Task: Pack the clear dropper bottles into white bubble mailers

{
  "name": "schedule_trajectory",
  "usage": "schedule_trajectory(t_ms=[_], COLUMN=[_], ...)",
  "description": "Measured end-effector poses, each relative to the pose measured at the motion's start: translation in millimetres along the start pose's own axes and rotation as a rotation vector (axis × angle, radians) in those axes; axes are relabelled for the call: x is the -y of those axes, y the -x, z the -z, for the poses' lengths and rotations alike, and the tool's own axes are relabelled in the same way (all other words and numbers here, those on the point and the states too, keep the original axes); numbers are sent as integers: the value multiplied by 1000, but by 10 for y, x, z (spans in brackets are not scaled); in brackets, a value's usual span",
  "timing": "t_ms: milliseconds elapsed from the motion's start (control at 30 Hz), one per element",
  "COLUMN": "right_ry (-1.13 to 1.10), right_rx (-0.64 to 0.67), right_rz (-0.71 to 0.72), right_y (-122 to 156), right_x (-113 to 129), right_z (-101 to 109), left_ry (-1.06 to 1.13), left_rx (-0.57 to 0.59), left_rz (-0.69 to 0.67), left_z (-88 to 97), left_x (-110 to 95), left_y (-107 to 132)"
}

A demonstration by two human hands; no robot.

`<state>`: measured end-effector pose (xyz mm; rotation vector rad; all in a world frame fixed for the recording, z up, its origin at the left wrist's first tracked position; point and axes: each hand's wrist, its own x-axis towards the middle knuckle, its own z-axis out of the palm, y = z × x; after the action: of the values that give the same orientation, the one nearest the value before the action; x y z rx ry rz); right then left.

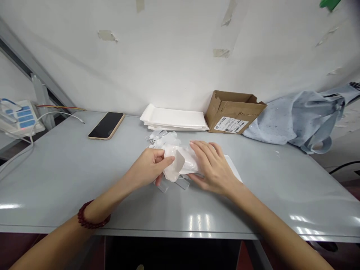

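A small white envelope (174, 172) gapes open at its left end between my two hands. My left hand (152, 165) pinches the edge of that mouth, thumb on the near side. Around the other end curves my right hand (212, 167), its thumb low and its fingers over the top. What is inside the envelope I cannot make out. Several translucent plastic pieces (165, 138) lie heaped just behind it, and more stick out from underneath. A white flat sheet or envelope (233, 168) shows partly beneath my right hand.
White envelopes (177, 117) are stacked against the wall, beside an open cardboard box (233, 112). At the right lies a light blue cloth bag (292, 116). A phone (107, 125) rests at the back left, near a white cable (67, 114) and a power strip (22, 118).
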<state>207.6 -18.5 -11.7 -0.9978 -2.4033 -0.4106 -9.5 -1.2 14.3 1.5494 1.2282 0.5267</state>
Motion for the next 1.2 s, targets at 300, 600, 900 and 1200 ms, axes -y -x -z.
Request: schedule_trajectory(t_ms=[300, 600, 900, 1200], right_ry=[205, 92, 63, -14], right_rx=[25, 35, -254, -368], right_rz=[173, 99, 68, 244], right_y=[27, 22, 22, 38], right_x=[190, 113, 58, 140], right_z=[-66, -80, -84, 66], left_ry=[231, -122, -890, -944], left_rx=[-98, -108, -409, -595], left_rz=[81, -410, -1166, -1343], left_z=[-48, -74, -159, -267], left_x=[72, -3, 220, 188], left_y=[-45, 60, -92, -87])
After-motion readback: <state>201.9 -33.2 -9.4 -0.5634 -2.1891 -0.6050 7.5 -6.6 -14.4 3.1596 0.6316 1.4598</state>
